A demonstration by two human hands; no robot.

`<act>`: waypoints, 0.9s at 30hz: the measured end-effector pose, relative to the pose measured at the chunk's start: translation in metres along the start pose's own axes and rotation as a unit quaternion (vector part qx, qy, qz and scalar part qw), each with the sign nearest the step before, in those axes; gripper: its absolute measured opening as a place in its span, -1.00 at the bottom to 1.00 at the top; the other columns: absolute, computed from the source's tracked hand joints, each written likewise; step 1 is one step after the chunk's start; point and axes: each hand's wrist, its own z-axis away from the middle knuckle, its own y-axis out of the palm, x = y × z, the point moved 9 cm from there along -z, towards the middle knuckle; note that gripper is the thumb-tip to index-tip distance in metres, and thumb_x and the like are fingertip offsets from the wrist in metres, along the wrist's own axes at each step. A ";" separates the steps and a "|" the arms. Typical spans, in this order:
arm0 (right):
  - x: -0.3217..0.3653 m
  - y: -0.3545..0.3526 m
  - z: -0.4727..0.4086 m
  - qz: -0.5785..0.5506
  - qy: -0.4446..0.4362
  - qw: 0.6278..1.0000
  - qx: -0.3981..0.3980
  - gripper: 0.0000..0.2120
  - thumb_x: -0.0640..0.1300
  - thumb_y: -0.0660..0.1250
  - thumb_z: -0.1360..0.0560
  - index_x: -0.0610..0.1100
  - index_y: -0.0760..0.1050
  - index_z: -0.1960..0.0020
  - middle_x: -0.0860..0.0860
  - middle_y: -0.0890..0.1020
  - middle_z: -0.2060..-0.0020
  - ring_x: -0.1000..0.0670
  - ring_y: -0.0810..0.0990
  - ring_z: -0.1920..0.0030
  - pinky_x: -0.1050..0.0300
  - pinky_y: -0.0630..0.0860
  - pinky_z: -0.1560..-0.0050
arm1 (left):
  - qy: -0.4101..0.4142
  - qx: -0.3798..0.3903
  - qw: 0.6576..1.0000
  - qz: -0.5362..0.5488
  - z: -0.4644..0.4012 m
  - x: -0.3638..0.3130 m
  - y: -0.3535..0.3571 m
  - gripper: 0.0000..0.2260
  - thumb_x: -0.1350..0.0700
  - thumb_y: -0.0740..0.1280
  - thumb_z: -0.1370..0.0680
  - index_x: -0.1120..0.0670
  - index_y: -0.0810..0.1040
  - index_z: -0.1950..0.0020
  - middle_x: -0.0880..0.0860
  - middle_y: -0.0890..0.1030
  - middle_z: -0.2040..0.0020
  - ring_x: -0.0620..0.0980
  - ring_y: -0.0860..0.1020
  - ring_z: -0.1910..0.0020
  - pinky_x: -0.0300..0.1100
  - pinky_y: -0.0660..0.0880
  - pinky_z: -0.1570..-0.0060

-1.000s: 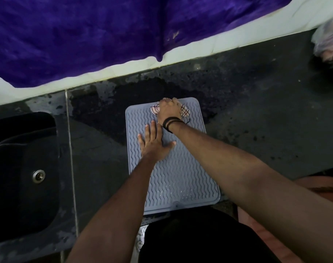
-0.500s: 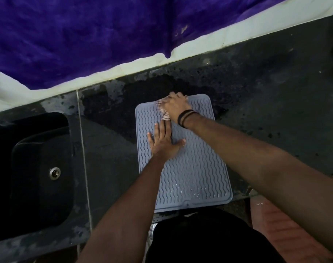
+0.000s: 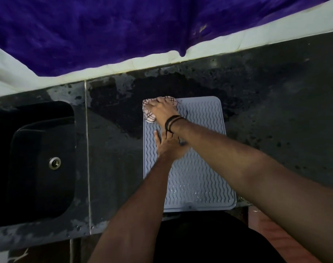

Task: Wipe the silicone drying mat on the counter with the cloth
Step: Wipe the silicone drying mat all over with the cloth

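A pale blue silicone drying mat point(image 3: 201, 168) with wavy ridges lies on the dark counter point(image 3: 285, 111). My right hand point(image 3: 162, 110), with black bands at the wrist, presses a pink cloth point(image 3: 148, 115) with dark lines onto the mat's far left corner. My left hand point(image 3: 166, 147) lies flat on the mat's left side, fingers apart, partly under my right forearm. Water beads show on the mat's near end.
A black sink point(image 3: 40, 162) with a metal drain point(image 3: 55, 162) is set into the counter at the left. A purple fabric point(image 3: 124, 29) hangs over the white wall behind. The counter's near edge runs just below the mat.
My right hand has slid the cloth leftward along the mat's far edge to the far left corner. My left hand has stayed flat on the mat.
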 end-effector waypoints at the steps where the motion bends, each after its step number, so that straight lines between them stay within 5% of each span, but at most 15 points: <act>1: -0.007 0.001 0.003 0.022 -0.005 1.000 0.003 -0.52 -0.28 0.19 -0.51 -0.08 0.36 -0.42 -0.04 0.44 -0.37 -0.16 0.36 -0.33 -0.10 0.30 -0.32 | -0.002 -0.002 1.000 0.019 0.000 0.000 -0.001 -0.21 -0.38 -0.03 -0.55 -0.04 -0.23 -0.64 0.04 -0.24 -0.65 0.07 -0.39 -0.57 0.11 -0.61 -0.34; 9: -0.053 0.000 0.025 0.098 0.100 0.989 0.052 -0.68 -0.16 0.26 -0.50 -0.14 0.52 -0.24 -0.08 0.54 -0.21 -0.16 0.38 -0.27 -0.10 0.37 -0.24 | 0.007 -0.036 0.998 0.045 0.003 -0.002 -0.008 -0.12 -0.39 0.12 -0.53 -0.07 -0.31 -0.63 -0.05 -0.41 -0.59 -0.02 -0.49 -0.52 0.10 -0.57 -0.38; 12: -0.038 -0.009 0.009 0.016 0.138 0.990 0.033 -0.63 -0.10 0.37 -0.43 -0.15 0.52 -0.22 -0.09 0.55 -0.17 -0.16 0.39 -0.25 -0.08 0.36 -0.22 | 0.002 -0.017 0.999 0.028 0.000 0.000 -0.003 -0.13 -0.43 -0.04 -0.47 -0.04 -0.28 -0.63 0.00 -0.34 -0.62 0.02 -0.46 -0.54 0.09 -0.63 -0.33; 15: -0.016 -0.013 -0.007 -0.002 0.080 0.997 0.008 -0.63 -0.18 0.35 -0.44 -0.12 0.50 -0.25 -0.07 0.54 -0.20 -0.15 0.38 -0.26 -0.07 0.35 -0.22 | -0.003 -0.003 1.000 0.024 0.000 0.000 0.000 -0.05 -0.42 -0.25 -0.30 -0.03 -0.30 -0.63 0.00 -0.32 -0.63 0.03 -0.45 -0.55 0.10 -0.65 -0.32; 21: -0.058 -0.006 0.033 0.091 -0.002 0.996 0.021 -0.59 -0.28 0.19 -0.53 -0.12 0.43 -0.36 -0.05 0.46 -0.34 -0.17 0.37 -0.30 -0.09 0.33 -0.25 | -0.003 -0.040 0.999 0.034 0.000 0.000 -0.006 -0.10 -0.43 0.08 -0.50 -0.10 -0.37 -0.60 -0.08 -0.43 -0.58 -0.02 -0.46 -0.54 0.15 -0.51 -0.43; 27: -0.122 -0.010 0.086 0.139 0.054 0.988 0.042 -0.62 -0.23 0.20 -0.54 -0.10 0.46 -0.34 -0.05 0.48 -0.33 -0.17 0.36 -0.30 -0.10 0.33 -0.22 | 0.001 -0.028 0.998 0.048 0.003 -0.002 -0.009 -0.09 -0.42 0.14 -0.52 -0.11 -0.40 -0.59 -0.11 -0.46 -0.57 -0.02 -0.46 -0.54 0.17 -0.45 -0.46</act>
